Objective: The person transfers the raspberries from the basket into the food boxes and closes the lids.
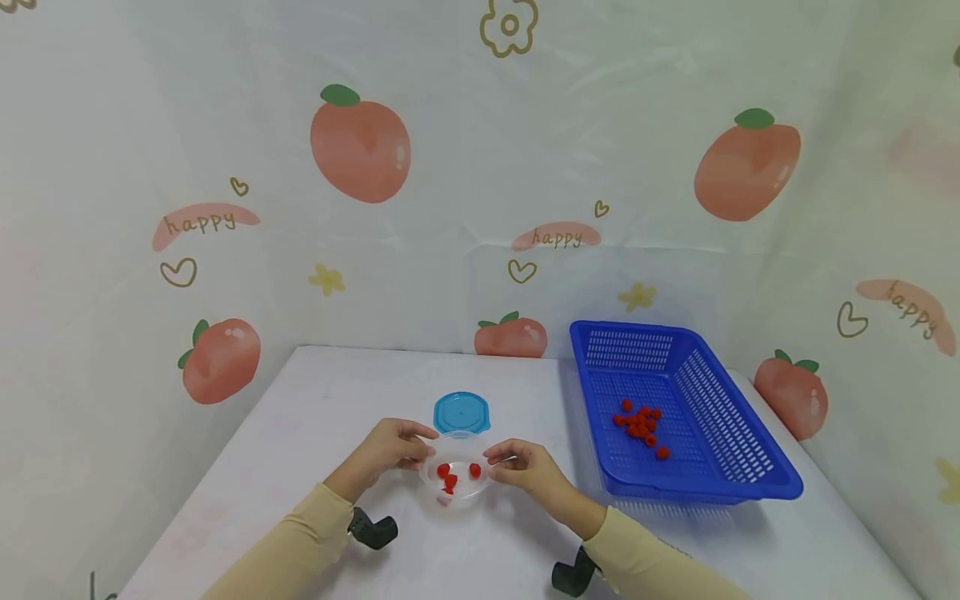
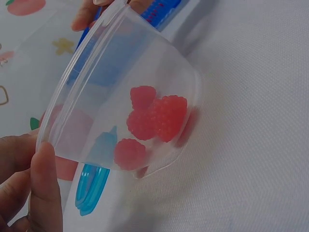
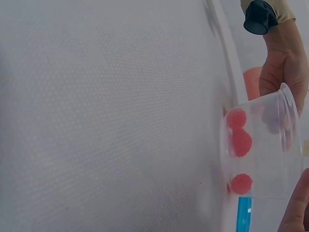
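Observation:
A clear round plastic tub (image 1: 467,493) stands on the white table in front of me, with several red raspberries (image 2: 169,117) on its bottom. From the left, my left hand (image 1: 381,454) pinches the tub's rim between thumb and fingers. My right hand (image 1: 536,471) holds the rim on the opposite side, its fingertips (image 3: 300,193) showing at the edge of the right wrist view. Just behind the tub lies a blue lid (image 1: 461,412), flat on the table and off the tub.
To the right stands a large blue plastic basket (image 1: 705,490) with slotted walls. More raspberries (image 1: 636,425) lie in a loose cluster on its floor. A pale fabric backdrop (image 1: 450,275) printed with peaches rises behind the white table (image 1: 300,417).

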The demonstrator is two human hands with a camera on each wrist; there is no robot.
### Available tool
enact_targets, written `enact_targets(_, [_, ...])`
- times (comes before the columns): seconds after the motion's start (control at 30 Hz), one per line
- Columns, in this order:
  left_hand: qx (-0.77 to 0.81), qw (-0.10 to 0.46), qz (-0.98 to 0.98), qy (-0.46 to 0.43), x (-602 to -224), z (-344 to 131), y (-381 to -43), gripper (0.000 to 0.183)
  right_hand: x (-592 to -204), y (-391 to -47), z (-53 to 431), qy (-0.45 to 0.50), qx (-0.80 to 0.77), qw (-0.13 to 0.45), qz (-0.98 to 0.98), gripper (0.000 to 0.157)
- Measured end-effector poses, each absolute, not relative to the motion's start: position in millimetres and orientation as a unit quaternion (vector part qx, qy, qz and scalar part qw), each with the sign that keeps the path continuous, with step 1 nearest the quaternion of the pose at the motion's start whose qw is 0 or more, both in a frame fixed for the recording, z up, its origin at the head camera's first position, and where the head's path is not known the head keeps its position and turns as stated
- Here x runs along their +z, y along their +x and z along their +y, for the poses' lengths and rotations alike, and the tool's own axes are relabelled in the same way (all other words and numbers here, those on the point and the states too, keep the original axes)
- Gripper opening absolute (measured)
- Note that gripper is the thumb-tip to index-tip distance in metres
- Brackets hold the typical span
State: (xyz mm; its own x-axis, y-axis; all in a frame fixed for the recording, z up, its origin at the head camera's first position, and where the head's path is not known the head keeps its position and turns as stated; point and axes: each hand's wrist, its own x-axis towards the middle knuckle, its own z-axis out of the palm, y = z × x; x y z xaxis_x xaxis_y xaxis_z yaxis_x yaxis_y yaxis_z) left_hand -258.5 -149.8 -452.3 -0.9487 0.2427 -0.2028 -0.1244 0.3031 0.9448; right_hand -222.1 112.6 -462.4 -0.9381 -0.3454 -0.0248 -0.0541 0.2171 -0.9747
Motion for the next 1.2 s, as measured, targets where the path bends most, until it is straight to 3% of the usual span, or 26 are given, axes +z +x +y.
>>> enact_targets(0.93, [0.573, 0.149, 0.806, 0.008, -451, -146, -259, 0.029, -451, -219, 114, -0.142, -0.619, 0.139, 0.760, 0.030])
enact_targets(1.2, [0.570, 0.147, 0.808, 0.001, -452, -145, -259, 0.028, -438, -216, 116, -0.164, -0.616, 0.116, 0.762, 0.032])
